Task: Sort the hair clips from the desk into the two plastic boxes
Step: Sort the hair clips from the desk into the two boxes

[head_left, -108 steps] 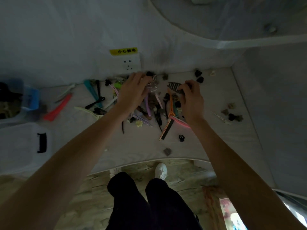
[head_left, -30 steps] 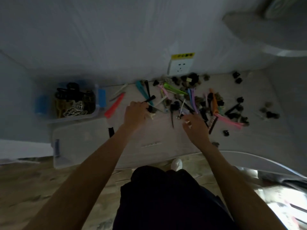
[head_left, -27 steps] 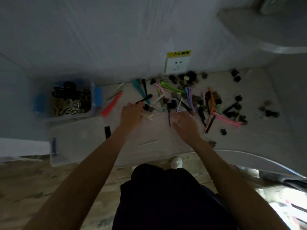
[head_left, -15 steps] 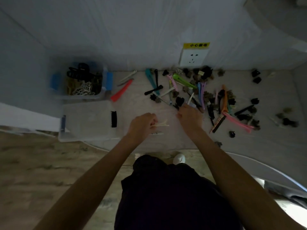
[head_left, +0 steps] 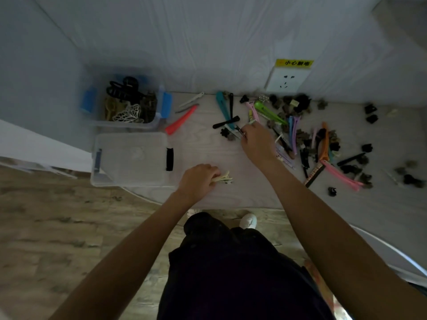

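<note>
The cream clips (head_left: 223, 178) stick out rightward from the curled left hand (head_left: 198, 180), long axis roughly level, low over the desk (head_left: 231, 195); the lidded box (head_left: 130, 158) lies just to its left (nearer than the open box (head_left: 126, 107) behind). The right hand (head_left: 257, 140) pinches a thin dark clip (head_left: 239, 130) at the pile's left edge. A yellow label (head_left: 294, 63) above the socket (head_left: 286, 80) bears Chinese characters, too blurred to read.
</note>
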